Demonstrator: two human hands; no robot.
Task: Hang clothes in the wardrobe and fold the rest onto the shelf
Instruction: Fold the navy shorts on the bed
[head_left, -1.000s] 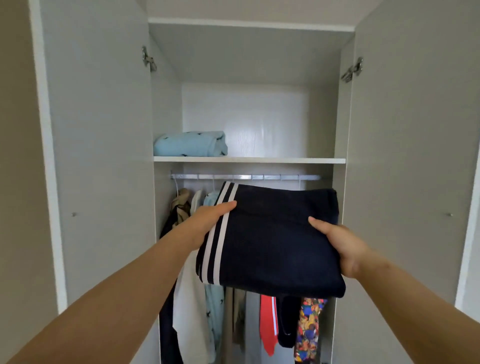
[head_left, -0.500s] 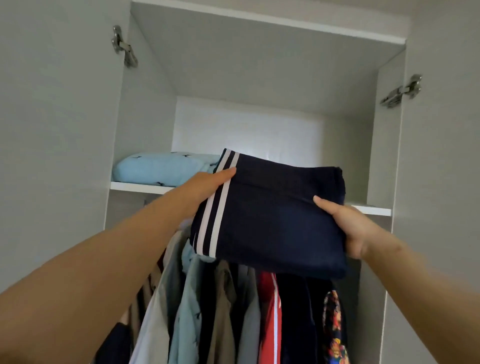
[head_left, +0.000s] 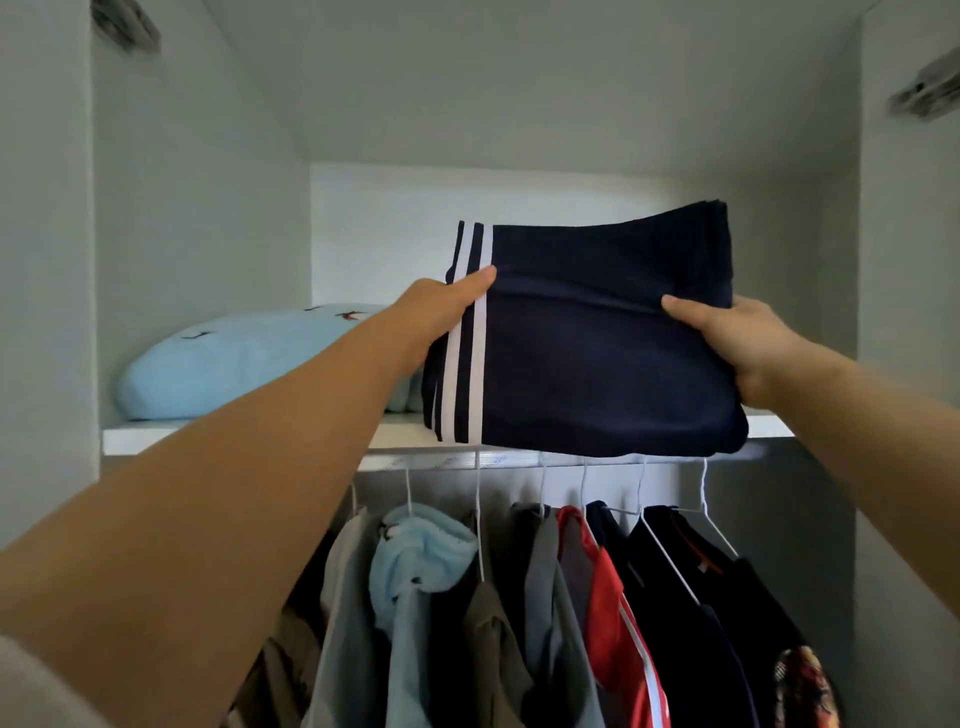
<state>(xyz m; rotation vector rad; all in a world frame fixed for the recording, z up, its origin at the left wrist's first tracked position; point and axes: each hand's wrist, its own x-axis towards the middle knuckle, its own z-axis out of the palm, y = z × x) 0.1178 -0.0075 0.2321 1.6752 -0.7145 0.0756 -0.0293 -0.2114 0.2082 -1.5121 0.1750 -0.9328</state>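
Left grip (head_left: 441, 312) and right grip (head_left: 740, 338) each clasp the folded navy garment (head_left: 597, 364) — 2 white stripes — at the shelf (head_left: 234, 435) edge beside folded light-blue cloth (head_left: 234, 364).

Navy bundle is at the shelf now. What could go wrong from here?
1. The folded navy garment overlaps the shelf lip; released now, it may slide onto the hanging clothes.
2. The left hand and right hand grip only its sides, so layers could sag open.
3. Pushing left may rumple the light-blue bundle.
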